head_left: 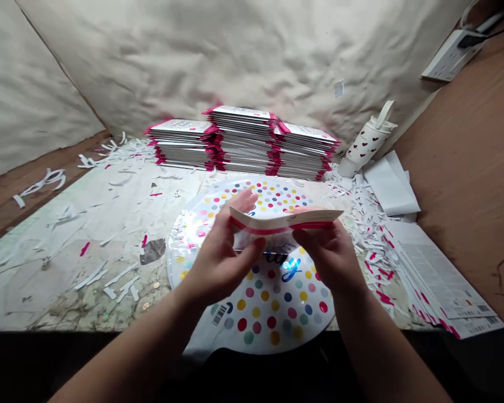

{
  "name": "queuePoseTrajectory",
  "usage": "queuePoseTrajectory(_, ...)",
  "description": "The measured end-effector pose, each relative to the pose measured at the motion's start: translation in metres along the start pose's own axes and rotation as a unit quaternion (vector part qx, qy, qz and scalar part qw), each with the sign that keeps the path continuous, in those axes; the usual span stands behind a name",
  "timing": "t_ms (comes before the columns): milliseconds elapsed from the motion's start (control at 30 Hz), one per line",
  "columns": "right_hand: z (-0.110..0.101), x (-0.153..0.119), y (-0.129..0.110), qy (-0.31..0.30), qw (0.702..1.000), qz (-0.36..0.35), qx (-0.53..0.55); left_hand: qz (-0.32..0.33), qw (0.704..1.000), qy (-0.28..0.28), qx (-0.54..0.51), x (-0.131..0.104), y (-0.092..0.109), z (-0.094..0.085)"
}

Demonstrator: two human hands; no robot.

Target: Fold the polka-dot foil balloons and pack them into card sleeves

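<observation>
A bowed paper piece with a pink band, perhaps a printed sleeve [277, 221], is held up between both hands. My left hand [222, 263] grips its left end, with the thumb on the near side and some fingertips showing beyond the far side. My right hand [334, 254] clasps the right end, its thumb in front and the other fingers partly hidden behind. Below them lies a flat round foil balloon [273, 305] with coloured dots, blue lettering and a barcode. The held piece and my hands cover the balloon's middle.
Several stacks of pink-edged packets [243, 140] stand at the back. To their right is a white tumbler [367, 143] with hearts. Flat printed sheets [445, 280], white paper [390, 182] and paper shreds [361, 224] lie on the right. More scraps [121, 285] lie left.
</observation>
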State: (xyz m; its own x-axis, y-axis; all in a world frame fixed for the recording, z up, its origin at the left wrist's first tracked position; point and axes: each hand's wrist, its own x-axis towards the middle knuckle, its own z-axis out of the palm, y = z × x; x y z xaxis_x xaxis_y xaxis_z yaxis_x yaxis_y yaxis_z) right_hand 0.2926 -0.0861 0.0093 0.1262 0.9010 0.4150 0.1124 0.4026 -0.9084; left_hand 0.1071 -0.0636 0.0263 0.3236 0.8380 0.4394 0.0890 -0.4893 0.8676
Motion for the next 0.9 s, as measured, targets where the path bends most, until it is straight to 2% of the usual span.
queuePoseTrajectory(67, -0.008, -0.002, -0.001, 0.003, 0.997, -0.064, -0.052, 0.070, 0.995, 0.026, 0.064, -0.001, -0.003, -0.010)
queuePoseTrajectory(100, -0.013, -0.004, 0.000, -0.011, 0.990, -0.105, -0.089, 0.111, 0.988, 0.022, 0.103, -0.004, -0.007, -0.017)
queuePoseTrajectory(167, -0.024, -0.013, 0.007, -0.077, 0.966, -0.175, -0.174, 0.171, 0.966, -0.036, 0.190, -0.014, -0.023, -0.030)
queuePoseTrajectory(200, -0.028, -0.020, 0.014, -0.124, 0.948, -0.201, -0.216, 0.180, 0.951, -0.088, 0.235, -0.021, -0.033, -0.035)
queuePoseTrajectory(300, -0.032, -0.048, 0.042, -0.253, 0.876, -0.247, -0.329, 0.131, 0.889, -0.268, 0.347, -0.051, -0.060, -0.039)
queuePoseTrajectory(333, -0.031, -0.057, 0.051, -0.283, 0.853, -0.250, -0.361, 0.112, 0.868, -0.311, 0.372, -0.060, -0.066, -0.038)
queuePoseTrajectory(400, -0.027, -0.073, 0.063, -0.318, 0.821, -0.240, -0.410, 0.092, 0.837, -0.361, 0.400, -0.074, -0.069, -0.032)
queuePoseTrajectory(533, -0.021, -0.084, 0.064, -0.330, 0.794, -0.211, -0.465, 0.099, 0.821, -0.401, 0.394, -0.078, -0.064, -0.015)
queuePoseTrajectory(600, -0.018, -0.082, 0.060, -0.318, 0.798, -0.194, -0.474, 0.094, 0.826, -0.395, 0.391, -0.073, -0.064, -0.007)
queuePoseTrajectory(700, -0.015, -0.075, 0.055, -0.273, 0.844, -0.139, -0.441, 0.080, 0.853, -0.356, 0.372, -0.061, -0.066, 0.002)
queuePoseTrajectory(800, -0.012, -0.066, 0.053, -0.222, 0.894, -0.032, -0.389, 0.020, 0.892, -0.310, 0.328, -0.048, -0.069, 0.007)
queuePoseTrajectory(900, -0.010, -0.054, 0.053, -0.222, 0.897, 0.080, -0.373, -0.059, 0.900, -0.268, 0.340, -0.037, -0.071, 0.012)
